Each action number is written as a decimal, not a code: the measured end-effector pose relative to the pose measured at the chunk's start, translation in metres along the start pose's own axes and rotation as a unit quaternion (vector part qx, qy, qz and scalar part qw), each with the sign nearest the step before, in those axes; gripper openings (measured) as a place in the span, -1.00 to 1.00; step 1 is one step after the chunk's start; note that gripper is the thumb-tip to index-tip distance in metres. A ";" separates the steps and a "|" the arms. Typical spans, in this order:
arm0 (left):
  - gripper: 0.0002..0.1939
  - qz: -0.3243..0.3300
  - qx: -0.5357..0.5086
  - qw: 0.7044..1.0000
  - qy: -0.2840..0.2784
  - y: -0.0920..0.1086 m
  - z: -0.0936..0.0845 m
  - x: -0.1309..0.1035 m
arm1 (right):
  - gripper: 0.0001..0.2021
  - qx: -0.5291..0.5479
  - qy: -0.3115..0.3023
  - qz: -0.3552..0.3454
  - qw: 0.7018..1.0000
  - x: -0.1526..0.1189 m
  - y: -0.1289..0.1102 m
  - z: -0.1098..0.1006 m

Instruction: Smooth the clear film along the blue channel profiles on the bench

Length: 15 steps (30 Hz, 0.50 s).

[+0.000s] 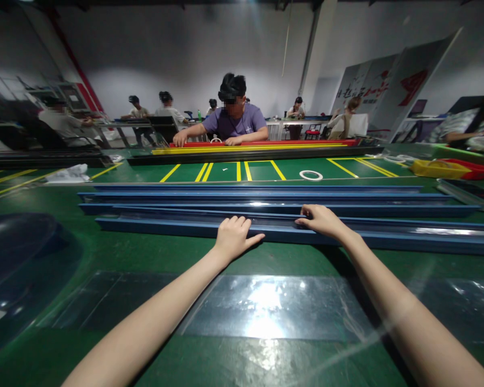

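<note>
A long blue channel [177, 226] lies across the green table [153, 301], the nearest of several blue channels. Over its near wall rests my left hand [234, 236], fingers curled round the edge and thumb pointing right. To the right, my right hand [320, 219] is closed on the same channel, with thumb and forefinger bent at its inner side. Behind it, more blue channels [262, 197] lie nearly parallel.
Clear film [266, 306] covers the near table. A dark blue curved object [20, 252] stands at the left. Beyond are a white ring [311, 175], black channel [226, 156], yellow tray [439, 169] and a flat device [471, 192]. A person [237, 121] works opposite.
</note>
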<state>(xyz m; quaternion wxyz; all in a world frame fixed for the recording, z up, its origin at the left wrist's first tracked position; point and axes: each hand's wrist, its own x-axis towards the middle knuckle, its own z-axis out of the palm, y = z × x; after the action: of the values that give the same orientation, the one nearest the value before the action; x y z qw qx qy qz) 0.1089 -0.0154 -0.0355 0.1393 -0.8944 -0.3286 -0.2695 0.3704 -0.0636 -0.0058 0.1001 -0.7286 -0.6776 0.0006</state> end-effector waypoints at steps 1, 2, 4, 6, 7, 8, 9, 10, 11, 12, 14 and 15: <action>-0.54 0.000 0.001 1.000 0.000 0.000 0.000 0.000 | -0.76 0.000 -0.001 0.000 1.000 0.000 0.000 0.000; -0.53 0.001 0.003 1.000 0.000 0.000 0.000 0.000 | -0.75 -0.001 -0.001 0.000 1.000 0.000 0.000 0.000; -0.53 0.003 0.008 1.000 -0.001 0.000 0.001 0.000 | -0.75 -0.002 0.001 0.001 1.000 0.000 0.000 0.001; -0.53 0.004 0.010 1.000 0.000 0.000 0.001 0.000 | -0.74 -0.004 0.003 0.001 1.000 -0.001 -0.001 0.000; -0.53 0.004 0.010 1.000 0.000 0.000 0.001 0.000 | -0.74 -0.005 0.003 0.001 1.000 -0.001 -0.001 0.000; -0.53 0.004 0.010 1.000 0.001 0.000 0.000 0.000 | -0.75 -0.005 0.003 0.000 1.000 -0.001 -0.001 0.000; -0.53 0.004 0.009 1.000 0.001 0.000 0.000 0.000 | -0.75 -0.006 0.003 0.000 1.000 -0.001 -0.001 0.000; -0.53 0.004 0.009 1.000 0.000 0.000 0.000 0.000 | -0.75 -0.006 0.002 0.000 1.000 -0.001 -0.001 0.000; -0.53 0.004 0.009 1.000 0.000 0.000 0.000 0.000 | -0.75 -0.006 0.002 0.000 1.000 -0.001 -0.001 0.000; -0.53 0.004 0.009 1.000 -0.001 0.000 0.000 0.000 | -0.75 -0.006 0.002 -0.001 1.000 -0.001 -0.001 0.000; -0.53 0.002 0.008 1.000 -0.002 0.001 0.000 0.000 | -0.75 -0.006 0.002 -0.001 1.000 -0.001 0.000 0.000; -0.53 0.001 0.007 1.000 -0.002 0.001 0.000 0.000 | -0.75 -0.005 0.002 -0.001 1.000 -0.001 0.000 0.001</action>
<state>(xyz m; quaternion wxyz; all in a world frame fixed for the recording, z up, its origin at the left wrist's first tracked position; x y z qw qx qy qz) 0.1093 -0.0159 -0.0352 0.1450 -0.8944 -0.3296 -0.2654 0.3702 -0.0640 -0.0064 0.0976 -0.7282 -0.6784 -0.0049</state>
